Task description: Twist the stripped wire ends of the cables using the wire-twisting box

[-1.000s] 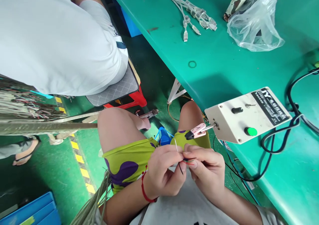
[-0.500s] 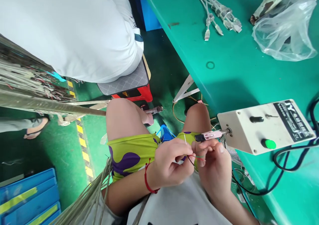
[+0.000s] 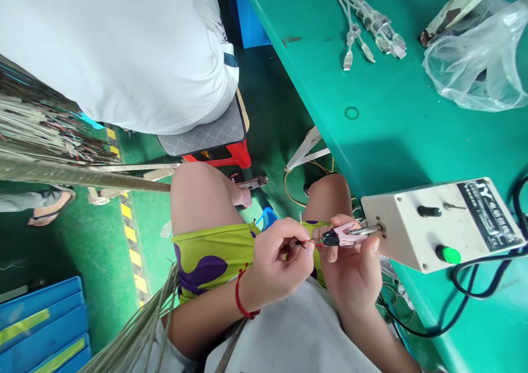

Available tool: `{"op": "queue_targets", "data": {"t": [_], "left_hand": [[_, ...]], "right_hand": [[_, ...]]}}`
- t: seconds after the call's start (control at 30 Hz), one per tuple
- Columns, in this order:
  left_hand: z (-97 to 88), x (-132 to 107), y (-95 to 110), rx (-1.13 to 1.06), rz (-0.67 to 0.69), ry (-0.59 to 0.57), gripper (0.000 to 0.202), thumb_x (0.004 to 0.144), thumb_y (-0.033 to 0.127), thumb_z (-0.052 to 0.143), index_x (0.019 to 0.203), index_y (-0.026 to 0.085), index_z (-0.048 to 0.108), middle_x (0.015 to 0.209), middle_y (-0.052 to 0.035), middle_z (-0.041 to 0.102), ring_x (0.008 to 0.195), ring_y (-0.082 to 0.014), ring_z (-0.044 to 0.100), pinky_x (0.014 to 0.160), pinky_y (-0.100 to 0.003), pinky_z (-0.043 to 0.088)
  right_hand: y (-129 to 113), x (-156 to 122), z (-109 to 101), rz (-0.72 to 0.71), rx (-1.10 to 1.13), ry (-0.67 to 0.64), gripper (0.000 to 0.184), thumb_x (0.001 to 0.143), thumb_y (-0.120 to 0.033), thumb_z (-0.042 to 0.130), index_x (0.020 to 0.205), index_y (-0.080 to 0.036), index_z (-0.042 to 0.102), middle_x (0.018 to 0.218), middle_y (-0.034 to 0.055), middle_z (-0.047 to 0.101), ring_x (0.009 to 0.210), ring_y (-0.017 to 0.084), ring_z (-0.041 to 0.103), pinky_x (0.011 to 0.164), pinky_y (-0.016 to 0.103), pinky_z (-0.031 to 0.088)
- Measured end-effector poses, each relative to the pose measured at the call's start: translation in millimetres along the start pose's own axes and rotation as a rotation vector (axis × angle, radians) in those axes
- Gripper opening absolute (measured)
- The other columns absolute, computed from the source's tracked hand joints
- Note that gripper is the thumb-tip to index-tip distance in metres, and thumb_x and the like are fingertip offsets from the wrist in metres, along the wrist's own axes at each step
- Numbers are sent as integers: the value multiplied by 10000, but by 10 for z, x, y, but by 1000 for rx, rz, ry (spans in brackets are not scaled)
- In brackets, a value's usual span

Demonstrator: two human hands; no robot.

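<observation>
My left hand is closed in a pinch on thin red, green and black wires at the end of a grey cable. My right hand is closed around a pink clip that sticks out on a metal shaft from the side of a white control box. The wire ends reach the dark tip of the clip. The box has a black knob, a small toggle and a green button, and sits at the edge of the green bench. Both hands hover over my lap.
A bundle of grey cables hangs at lower left. Another person in a white shirt sits on a red stool ahead. White USB cables and a plastic bag lie on the bench. Blue crates stand on the floor.
My hands rose from my lap to the clip. The right hand left the wires and took hold of the pink clip, and the left brought the wire ends to its tip.
</observation>
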State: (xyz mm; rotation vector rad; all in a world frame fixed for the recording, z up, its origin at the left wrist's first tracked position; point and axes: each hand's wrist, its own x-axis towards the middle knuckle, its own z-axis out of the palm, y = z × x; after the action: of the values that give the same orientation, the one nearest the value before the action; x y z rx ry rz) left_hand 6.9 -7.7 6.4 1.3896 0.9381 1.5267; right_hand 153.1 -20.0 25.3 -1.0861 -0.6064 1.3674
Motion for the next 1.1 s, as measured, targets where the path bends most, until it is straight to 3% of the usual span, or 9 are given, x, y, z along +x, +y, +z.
{"op": "queue_targets", "data": {"t": [0.2,0.27,0.53,0.8,0.93,1.1], "left_hand": [[11,19,-25,-20,-15,-27,147,1069,127,715,1085,243,626,855,35,638,548,-73,447,511,-191,419],[18,16,-38,-22,-22,-32,144,1069,127,714,1082,241,627,852,37,638,544,-71,445,509,-192,412],[26,-4,-64,-47,-49,-44,166,1063,124,723,1103,252,624,861,54,597,569,-63,442,532,-190,384],[1,-33,-56,-48,-49,-56,158,1062,120,702,1098,254,627,789,73,560,536,-65,399,521,-216,340],[-32,-86,-50,-32,-96,-72,118,1076,153,710,1093,251,647,703,91,505,514,-76,384,514,-233,302],[-53,-124,-57,-50,-124,-65,81,1091,190,713,1095,248,657,733,69,574,514,-75,396,510,-235,305]], "right_hand": [[62,35,-71,-102,-96,15,413,1105,-660,766,1101,-263,879,483,-98,373,456,146,218,537,349,264],[63,45,-72,-93,-108,16,418,1108,-672,753,1113,-272,874,474,-100,345,456,157,195,540,363,235],[86,38,-98,-101,-94,11,415,1105,-667,764,1156,-280,906,456,-90,373,462,173,209,553,374,234],[101,-21,-240,135,52,-131,686,991,-835,790,1422,-303,825,583,-15,603,623,251,463,666,424,477],[201,-89,-299,114,23,-133,592,1025,-740,770,1388,-279,853,619,-7,616,644,247,492,711,434,493],[270,-110,-291,4,-22,-122,470,1055,-677,738,1229,-274,905,633,-16,563,625,227,461,725,429,480]]}}
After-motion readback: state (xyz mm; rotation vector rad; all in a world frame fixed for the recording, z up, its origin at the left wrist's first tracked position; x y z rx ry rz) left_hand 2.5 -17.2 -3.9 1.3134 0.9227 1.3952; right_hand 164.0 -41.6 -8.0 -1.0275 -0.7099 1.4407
